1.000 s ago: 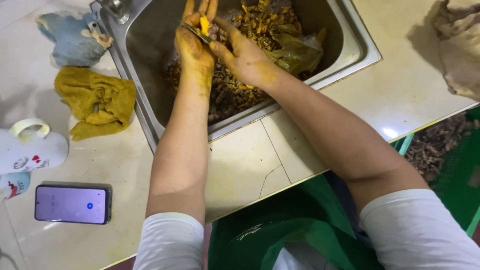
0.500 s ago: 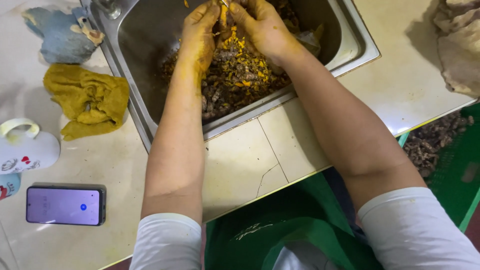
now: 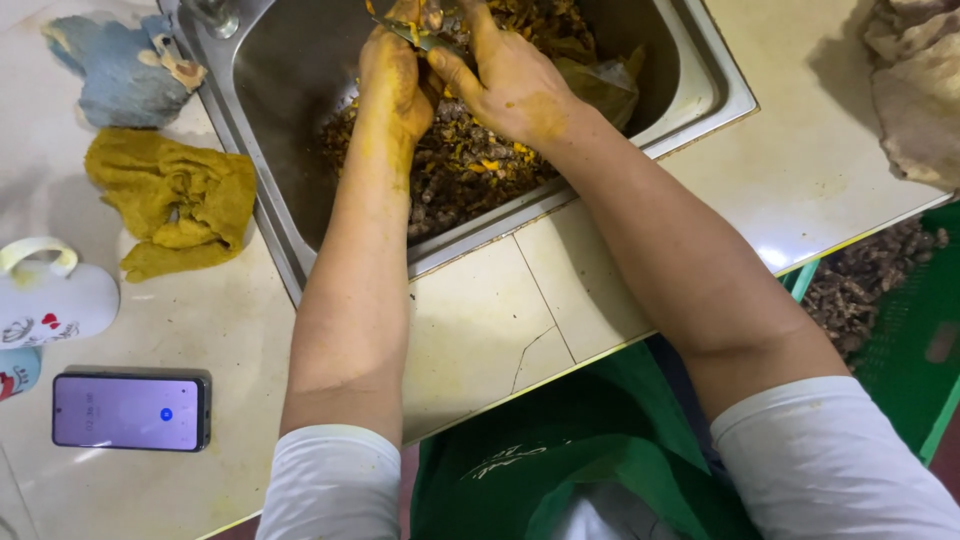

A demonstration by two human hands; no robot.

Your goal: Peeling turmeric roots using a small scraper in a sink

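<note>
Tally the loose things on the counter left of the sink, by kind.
Cloths: 2, a yellow cloth and a blue cloth
Mugs: 1, a white mug
Phones: 1, a phone
Total: 4

Brushed metal sink [image 3: 270,190], glossy tiled counter [image 3: 480,330], rough stained cloth rag [image 3: 175,200].

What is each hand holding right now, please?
Left hand: closed on a small orange root piece.
Right hand: closed on a knife.
</note>
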